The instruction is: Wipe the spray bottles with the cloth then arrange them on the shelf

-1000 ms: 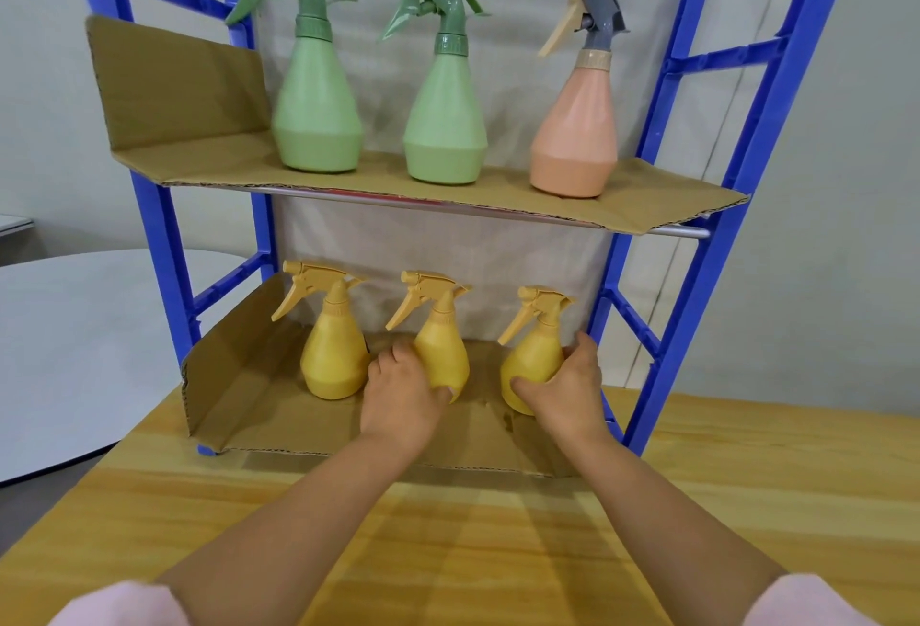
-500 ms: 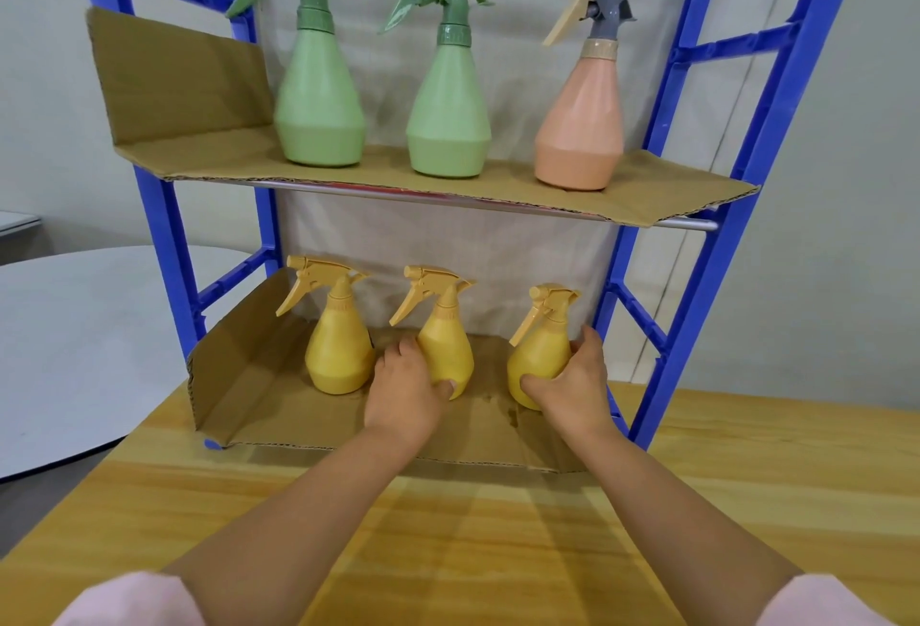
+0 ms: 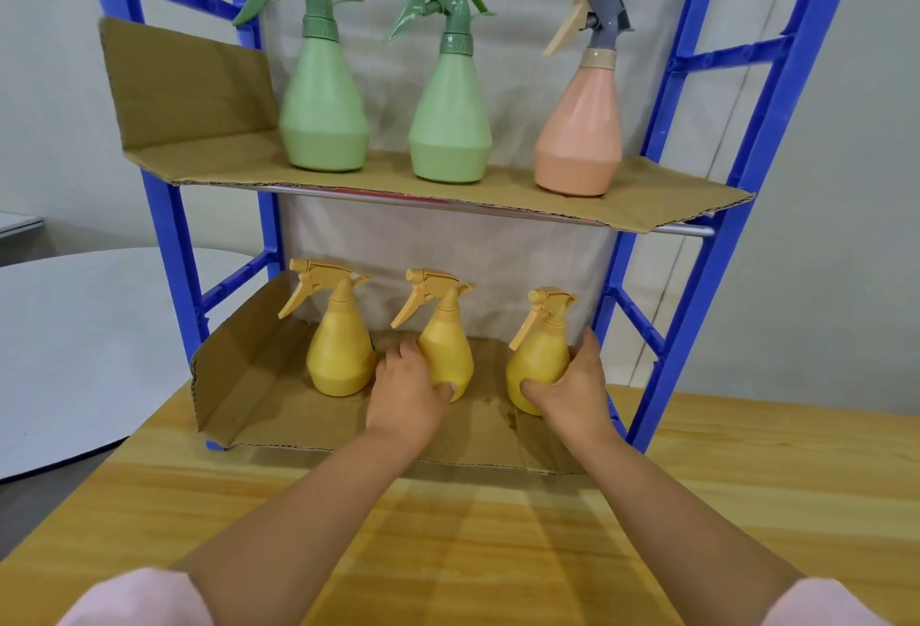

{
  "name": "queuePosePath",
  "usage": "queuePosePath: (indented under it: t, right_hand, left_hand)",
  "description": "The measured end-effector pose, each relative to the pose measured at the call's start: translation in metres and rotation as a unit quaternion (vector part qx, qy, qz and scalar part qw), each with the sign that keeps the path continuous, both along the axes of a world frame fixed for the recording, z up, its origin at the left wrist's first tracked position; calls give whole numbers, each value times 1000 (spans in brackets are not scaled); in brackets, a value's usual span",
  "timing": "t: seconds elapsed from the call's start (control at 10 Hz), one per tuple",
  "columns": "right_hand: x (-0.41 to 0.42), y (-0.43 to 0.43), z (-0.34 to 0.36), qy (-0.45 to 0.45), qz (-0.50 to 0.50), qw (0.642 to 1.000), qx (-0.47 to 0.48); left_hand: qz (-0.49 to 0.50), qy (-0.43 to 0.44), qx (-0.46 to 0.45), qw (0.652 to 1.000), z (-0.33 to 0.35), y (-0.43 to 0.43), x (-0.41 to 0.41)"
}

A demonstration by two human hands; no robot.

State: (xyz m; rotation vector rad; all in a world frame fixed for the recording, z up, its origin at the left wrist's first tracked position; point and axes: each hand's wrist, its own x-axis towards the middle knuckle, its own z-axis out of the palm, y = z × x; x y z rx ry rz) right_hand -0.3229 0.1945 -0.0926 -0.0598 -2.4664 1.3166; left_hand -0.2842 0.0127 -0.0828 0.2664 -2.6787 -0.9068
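L hand (image 3: pixel 405 391) fingers curled round mid yellow bottle (image 3: pixel 448 347); R hand (image 3: pixel 572 389) fingers curled round rt yellow bottle (image 3: pixel 540 356), near blue post (image 3: pixel 616 267).

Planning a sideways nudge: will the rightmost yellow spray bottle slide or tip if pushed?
Pushed low, the rightmost yellow spray bottle probably slides: wide base, narrow neck. Pushed at its trigger head, it may tip. Smooth plastic looks slippery; the right hand grips it.
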Motion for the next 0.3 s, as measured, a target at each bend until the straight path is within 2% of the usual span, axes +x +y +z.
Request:
queuePosePath:
  t: [0.3]
  right_hand:
    - [18, -2, 3, -15, -6, 1000, -21]
  left_hand:
    - [-7, -8, 8, 1000, 3, -4, 6]
